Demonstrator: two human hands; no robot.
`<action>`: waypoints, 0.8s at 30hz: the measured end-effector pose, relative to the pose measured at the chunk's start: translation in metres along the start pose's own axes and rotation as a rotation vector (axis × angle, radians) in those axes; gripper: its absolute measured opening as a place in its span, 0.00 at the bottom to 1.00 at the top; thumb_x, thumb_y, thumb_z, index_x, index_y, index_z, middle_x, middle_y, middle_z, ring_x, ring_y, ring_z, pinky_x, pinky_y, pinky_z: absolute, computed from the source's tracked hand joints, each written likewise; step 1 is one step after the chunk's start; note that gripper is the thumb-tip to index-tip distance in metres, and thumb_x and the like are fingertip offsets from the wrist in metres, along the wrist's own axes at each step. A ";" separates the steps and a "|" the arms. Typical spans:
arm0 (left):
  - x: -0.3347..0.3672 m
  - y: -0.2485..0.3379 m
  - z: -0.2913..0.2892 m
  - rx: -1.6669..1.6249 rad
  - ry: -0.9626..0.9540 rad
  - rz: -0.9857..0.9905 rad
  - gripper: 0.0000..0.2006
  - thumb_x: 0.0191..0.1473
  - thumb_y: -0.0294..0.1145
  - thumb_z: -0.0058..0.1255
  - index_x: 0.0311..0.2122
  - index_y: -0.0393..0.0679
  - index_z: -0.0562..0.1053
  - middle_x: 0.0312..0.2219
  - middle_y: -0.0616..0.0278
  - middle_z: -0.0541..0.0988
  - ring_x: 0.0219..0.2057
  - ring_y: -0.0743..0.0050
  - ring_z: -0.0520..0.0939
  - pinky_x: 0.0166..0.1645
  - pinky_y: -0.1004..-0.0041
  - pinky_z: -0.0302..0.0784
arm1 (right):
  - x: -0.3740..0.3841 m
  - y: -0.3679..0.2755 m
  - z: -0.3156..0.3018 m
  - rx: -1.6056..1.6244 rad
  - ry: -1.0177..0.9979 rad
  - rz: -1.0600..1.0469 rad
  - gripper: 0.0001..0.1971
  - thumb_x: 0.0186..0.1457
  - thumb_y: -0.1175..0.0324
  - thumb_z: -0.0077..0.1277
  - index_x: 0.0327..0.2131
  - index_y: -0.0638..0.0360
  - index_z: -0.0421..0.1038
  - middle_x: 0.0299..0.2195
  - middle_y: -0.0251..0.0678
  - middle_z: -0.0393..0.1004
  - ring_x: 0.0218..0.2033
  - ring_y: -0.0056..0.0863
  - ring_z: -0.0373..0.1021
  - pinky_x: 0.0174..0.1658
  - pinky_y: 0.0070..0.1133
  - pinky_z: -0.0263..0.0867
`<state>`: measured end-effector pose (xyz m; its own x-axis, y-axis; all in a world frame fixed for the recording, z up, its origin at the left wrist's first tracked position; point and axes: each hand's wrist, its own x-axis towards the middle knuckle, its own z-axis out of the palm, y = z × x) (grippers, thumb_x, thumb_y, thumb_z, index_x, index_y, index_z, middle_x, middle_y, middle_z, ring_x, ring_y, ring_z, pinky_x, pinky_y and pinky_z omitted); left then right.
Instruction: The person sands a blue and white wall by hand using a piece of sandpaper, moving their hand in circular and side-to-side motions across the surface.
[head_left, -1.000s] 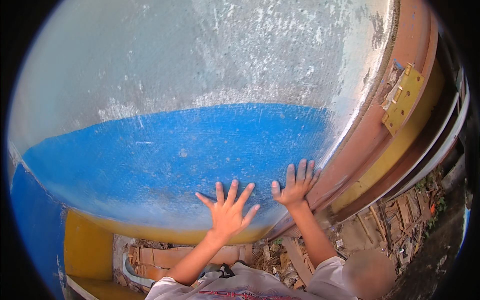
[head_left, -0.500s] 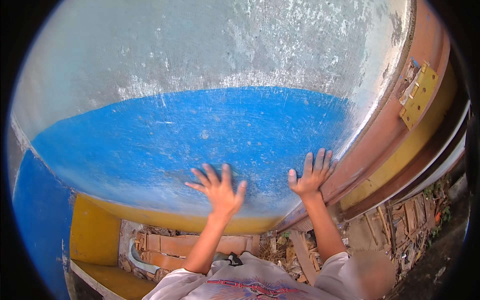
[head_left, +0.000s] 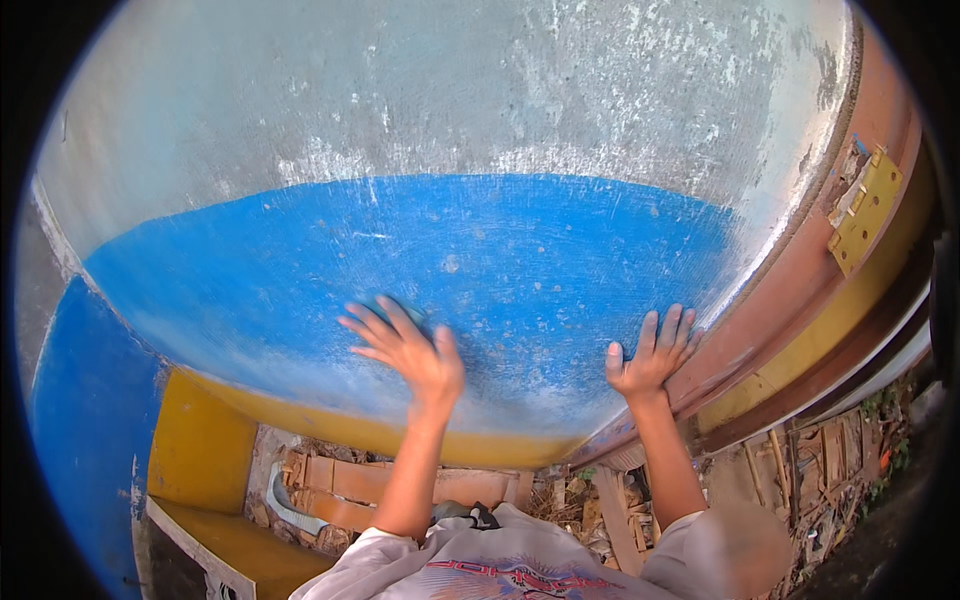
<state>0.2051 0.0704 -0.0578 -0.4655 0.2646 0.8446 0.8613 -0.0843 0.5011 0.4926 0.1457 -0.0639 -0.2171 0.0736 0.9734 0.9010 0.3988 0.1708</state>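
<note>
My left hand lies against the blue lower part of a wall, its fingers stretched out and tilted toward the upper left. A small greenish-dark edge shows between its thumb and forefinger; I cannot make out whether that is a thin thing under the palm or shadow. Farther right, my right hand rests on the blue paint with fingers spread and nothing visible in it. Its fingertips are close to the wall's right border, beside a reddish-brown frame. Fine pale scratches and whitish patches mark the paint.
Above the blue lies a worn grey wall surface with flaking white spots. A yellow hinge sits on the frame. At lower left is a yellow ledge. Boards and debris cover the ground below, including a curved pale piece.
My left hand has slid left and slightly up over the blue paint, its fingers turning further left. My right hand keeps its place by the frame. The whole view has shifted a little.
</note>
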 end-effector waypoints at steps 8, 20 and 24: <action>0.008 0.049 0.000 0.080 -0.208 0.388 0.39 0.56 0.63 0.36 0.68 0.56 0.48 0.68 0.48 0.32 0.67 0.35 0.26 0.56 0.28 0.12 | -0.006 -0.001 0.005 0.012 -0.012 -0.003 0.34 0.58 0.45 0.37 0.64 0.53 0.54 0.65 0.48 0.50 0.66 0.53 0.45 0.65 0.50 0.32; 0.074 0.021 -0.028 0.048 -0.112 0.258 0.34 0.60 0.59 0.28 0.68 0.55 0.49 0.68 0.52 0.32 0.67 0.36 0.26 0.56 0.28 0.12 | -0.004 0.000 0.002 -0.012 -0.027 -0.012 0.34 0.60 0.46 0.34 0.64 0.56 0.52 0.65 0.50 0.49 0.65 0.56 0.45 0.64 0.53 0.34; -0.007 0.005 -0.012 0.084 -0.156 0.322 0.34 0.62 0.60 0.18 0.69 0.53 0.45 0.68 0.50 0.33 0.67 0.39 0.27 0.58 0.31 0.14 | 0.000 -0.005 0.001 -0.014 -0.049 -0.024 0.34 0.60 0.46 0.33 0.65 0.56 0.50 0.66 0.50 0.47 0.65 0.56 0.45 0.64 0.53 0.34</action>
<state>0.2101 0.0564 -0.0586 -0.1368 0.3810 0.9144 0.9753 -0.1099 0.1917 0.4881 0.1447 -0.0646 -0.2569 0.1091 0.9602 0.9002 0.3885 0.1967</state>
